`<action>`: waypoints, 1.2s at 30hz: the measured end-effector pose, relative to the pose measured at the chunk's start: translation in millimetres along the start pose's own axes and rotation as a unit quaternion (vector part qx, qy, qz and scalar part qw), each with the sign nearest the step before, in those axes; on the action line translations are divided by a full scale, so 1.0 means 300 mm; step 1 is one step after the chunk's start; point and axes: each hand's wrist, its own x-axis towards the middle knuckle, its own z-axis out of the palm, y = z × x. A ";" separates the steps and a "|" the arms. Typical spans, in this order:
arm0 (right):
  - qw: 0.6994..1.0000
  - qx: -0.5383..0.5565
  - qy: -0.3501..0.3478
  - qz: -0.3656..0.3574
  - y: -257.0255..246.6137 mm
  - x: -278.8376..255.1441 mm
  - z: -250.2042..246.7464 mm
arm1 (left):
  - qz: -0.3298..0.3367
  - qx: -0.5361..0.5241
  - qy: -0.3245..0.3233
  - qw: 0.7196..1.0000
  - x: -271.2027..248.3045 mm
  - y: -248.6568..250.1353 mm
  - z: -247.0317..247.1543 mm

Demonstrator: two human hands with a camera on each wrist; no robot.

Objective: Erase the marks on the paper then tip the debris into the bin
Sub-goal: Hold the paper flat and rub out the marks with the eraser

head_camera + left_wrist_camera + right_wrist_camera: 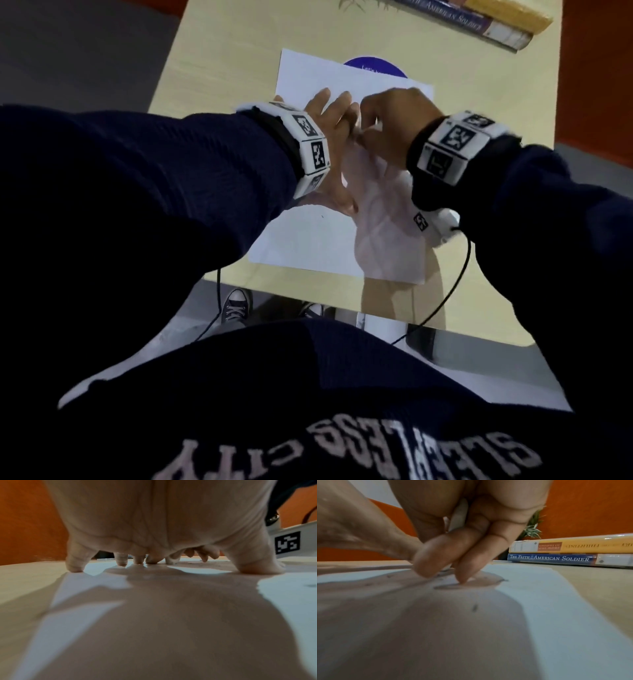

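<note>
A white sheet of paper (pixel 308 240) lies on the pale wooden table (pixel 212 68). My left hand (pixel 334 144) rests on the sheet's left part with fingers straight and spread, fingertips (pixel 75 566) pressing the paper (pixel 283 601). Just right of it, my right hand (pixel 387 116) has its fingers curled round a white eraser (pixel 459 516), whose lower end meets the paper (pixel 556 608) beside a grey pencil mark (pixel 447 586). Small dark crumbs of debris (pixel 475 607) lie on the sheet nearer the wrist. No bin shows in any view.
Two stacked books (pixel 493 24) lie at the table's far right corner, with a small plant (pixel 532 530) behind them. A purple disc (pixel 375 66) peeks out from under the paper's far edge. The table's near edge runs just below the sheet; cables hang off it.
</note>
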 end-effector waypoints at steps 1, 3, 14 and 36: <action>1.000 0.000 -0.007 -0.004 -0.001 -0.022 0.010 | -0.004 -0.006 0.005 1.000 0.002 -0.002 0.002; 0.998 0.006 -0.053 -0.025 -0.002 -0.089 0.031 | -0.004 -0.008 0.006 1.000 0.011 -0.019 0.023; 0.996 0.003 -0.091 -0.020 0.009 -0.099 0.009 | -0.005 -0.008 -0.004 1.000 0.003 -0.021 0.016; 0.996 0.002 -0.086 0.022 0.025 -0.050 -0.008 | -0.007 -0.004 -0.011 1.000 0.024 -0.017 0.023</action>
